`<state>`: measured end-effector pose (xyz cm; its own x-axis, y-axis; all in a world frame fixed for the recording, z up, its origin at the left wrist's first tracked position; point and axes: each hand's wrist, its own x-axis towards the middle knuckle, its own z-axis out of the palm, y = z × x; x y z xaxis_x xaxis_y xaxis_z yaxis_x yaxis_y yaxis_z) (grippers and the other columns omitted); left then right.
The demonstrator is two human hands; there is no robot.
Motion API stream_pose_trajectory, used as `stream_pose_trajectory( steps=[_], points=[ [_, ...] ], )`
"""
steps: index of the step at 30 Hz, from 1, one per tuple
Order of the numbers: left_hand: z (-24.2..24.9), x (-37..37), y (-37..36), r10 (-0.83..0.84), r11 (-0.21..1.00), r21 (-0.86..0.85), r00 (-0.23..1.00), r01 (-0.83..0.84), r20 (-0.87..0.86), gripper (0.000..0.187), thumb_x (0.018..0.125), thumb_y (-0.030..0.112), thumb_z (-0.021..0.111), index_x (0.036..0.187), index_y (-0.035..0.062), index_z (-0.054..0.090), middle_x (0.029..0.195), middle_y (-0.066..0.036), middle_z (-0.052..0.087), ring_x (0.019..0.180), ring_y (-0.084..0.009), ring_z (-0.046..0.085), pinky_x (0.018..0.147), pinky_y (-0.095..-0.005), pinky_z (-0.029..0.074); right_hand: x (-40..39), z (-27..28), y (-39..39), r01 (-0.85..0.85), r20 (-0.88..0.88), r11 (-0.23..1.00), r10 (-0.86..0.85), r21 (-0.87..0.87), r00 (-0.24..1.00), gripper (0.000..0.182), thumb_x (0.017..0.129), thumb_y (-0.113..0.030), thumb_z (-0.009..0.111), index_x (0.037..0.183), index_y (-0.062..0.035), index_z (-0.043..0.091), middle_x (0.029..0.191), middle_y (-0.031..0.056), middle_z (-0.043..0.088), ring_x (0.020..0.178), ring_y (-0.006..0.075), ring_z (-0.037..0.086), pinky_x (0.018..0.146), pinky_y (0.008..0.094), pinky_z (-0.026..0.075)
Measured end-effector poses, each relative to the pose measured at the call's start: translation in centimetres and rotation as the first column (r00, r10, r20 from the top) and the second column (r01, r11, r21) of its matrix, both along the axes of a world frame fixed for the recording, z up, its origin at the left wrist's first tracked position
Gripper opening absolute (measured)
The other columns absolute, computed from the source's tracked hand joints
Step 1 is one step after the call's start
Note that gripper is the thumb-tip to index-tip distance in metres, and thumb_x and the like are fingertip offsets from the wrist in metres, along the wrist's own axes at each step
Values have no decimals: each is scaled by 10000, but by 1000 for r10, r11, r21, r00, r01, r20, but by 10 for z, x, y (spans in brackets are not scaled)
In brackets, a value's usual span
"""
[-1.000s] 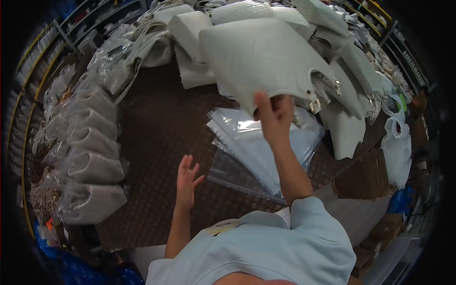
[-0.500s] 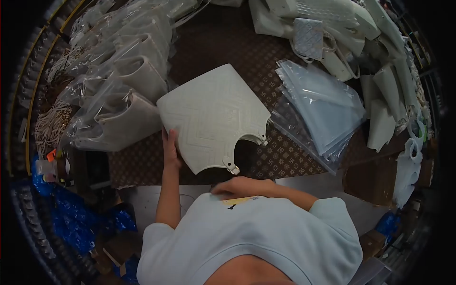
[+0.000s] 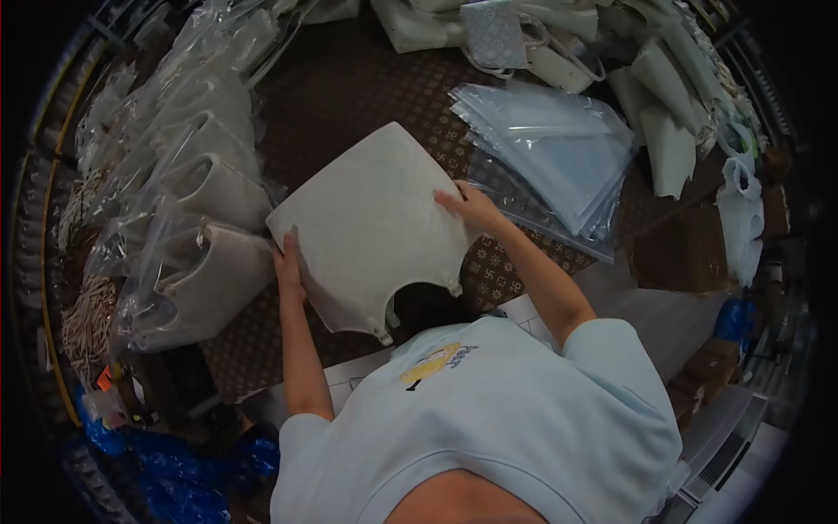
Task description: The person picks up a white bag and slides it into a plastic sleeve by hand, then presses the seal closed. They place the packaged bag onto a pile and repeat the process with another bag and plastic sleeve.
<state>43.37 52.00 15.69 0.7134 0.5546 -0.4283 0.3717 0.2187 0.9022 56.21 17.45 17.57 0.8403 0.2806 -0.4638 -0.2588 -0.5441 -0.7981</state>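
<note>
A cream-white handbag (image 3: 371,223) is held out over the brown patterned table. Its curved opening, with small metal-fitted tabs at the two corners, points toward my body. My left hand (image 3: 290,269) grips the bag's left edge, thumb on the upper face and fingers mostly hidden beneath. On the right edge, my right hand (image 3: 470,210) has its thumb over the face and its other fingers partly out of sight. Clear plastic bags (image 3: 559,157) lie in a fanned stack just beyond my right hand.
Similar bags in clear plastic (image 3: 214,271) stand in a row along the left. White bag pieces (image 3: 668,140) and a small patterned pouch (image 3: 493,35) are heaped at the back and right. A cardboard box (image 3: 681,249) sits at right; blue plastic (image 3: 188,472) lies low at left.
My right hand has come up from near my chest and taken the handbag's right edge. The bag's face now looks smoother, without the clear zigzag pattern. The camera view has shifted.
</note>
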Motion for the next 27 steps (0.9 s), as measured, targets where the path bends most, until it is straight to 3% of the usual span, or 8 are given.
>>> stream_pose_trajectory(
  steps=[6, 8, 10, 12, 14, 19, 23, 27],
  points=[
    [-13, 42, -45, -322, 923, 188, 942, 334, -95, 844, 782, 534, 596, 1379, 41, 262, 1361, -154, 356, 1197, -282, 403, 997, -382, 309, -57, -30, -72, 201, -15, 976, -203, -84, 979, 727, 761, -601, 552, 1234, -53, 480, 1089, 145, 592, 970, 250, 571, 865, 330, 414],
    [-19, 54, -49, -307, 907, 260, 942, 332, -132, 848, 778, 521, 608, 1378, 34, 258, 1365, -160, 351, 1210, -287, 391, 1005, -381, 300, -40, -36, -97, 14, -32, 997, -17, -73, 999, 679, 801, -554, 533, 1252, -52, 460, 1117, 147, 581, 988, 267, 569, 878, 338, 411],
    [-16, 61, -56, -293, 879, 334, 938, 341, -187, 852, 775, 508, 619, 1377, 28, 255, 1369, -166, 345, 1224, -293, 379, 1013, -380, 291, -11, -14, -119, 86, 73, 984, -75, -154, 994, 642, 822, -504, 532, 1264, -47, 446, 1169, 163, 547, 1050, 302, 534, 907, 348, 397],
    [0, 73, -66, -272, 732, 635, 960, 248, -61, 871, 752, 500, 649, 1378, 38, 258, 1369, -188, 337, 1234, -307, 368, 1015, -374, 291, 23, -47, -154, 375, 544, 879, -169, -293, 822, 606, 811, -475, 557, 1255, -72, 462, 1197, 177, 523, 1104, 326, 488, 928, 380, 383],
    [11, 90, -73, -255, 774, 581, 964, 252, -79, 851, 748, 496, 655, 1366, 44, 282, 1357, -192, 351, 1228, -311, 373, 1010, -378, 299, 60, -95, -188, 520, 699, 689, -27, -506, 715, 600, 793, -454, 581, 1263, -104, 455, 1215, 190, 503, 1140, 330, 454, 931, 401, 377],
    [22, 92, -88, -219, 842, 452, 952, 294, -212, 769, 750, 490, 656, 1312, 60, 355, 1309, -192, 407, 1202, -319, 397, 991, -392, 324, 83, -87, -197, 337, 619, 751, 119, -568, 776, 388, 775, -390, 606, 1067, -135, 596, 1132, 118, 567, 1060, 318, 508, 835, 405, 426],
    [4, 78, -102, -170, 755, 611, 971, 239, -169, 735, 752, 498, 653, 1274, 52, 390, 1280, -190, 433, 1179, -328, 414, 983, -398, 334, 101, -76, -200, 247, 503, 859, 14, -448, 864, 209, 770, -321, 624, 821, -120, 650, 892, 57, 640, 832, 277, 591, 685, 394, 459],
    [-12, 77, -99, -168, 639, 750, 982, 171, -80, 706, 772, 467, 646, 1284, 56, 387, 1291, -200, 421, 1193, -342, 402, 1011, -397, 312, 118, -43, -189, 266, 463, 904, -88, -335, 882, 182, 777, -290, 623, 834, -119, 642, 803, 80, 632, 752, 275, 603, 646, 386, 461]
  ],
)
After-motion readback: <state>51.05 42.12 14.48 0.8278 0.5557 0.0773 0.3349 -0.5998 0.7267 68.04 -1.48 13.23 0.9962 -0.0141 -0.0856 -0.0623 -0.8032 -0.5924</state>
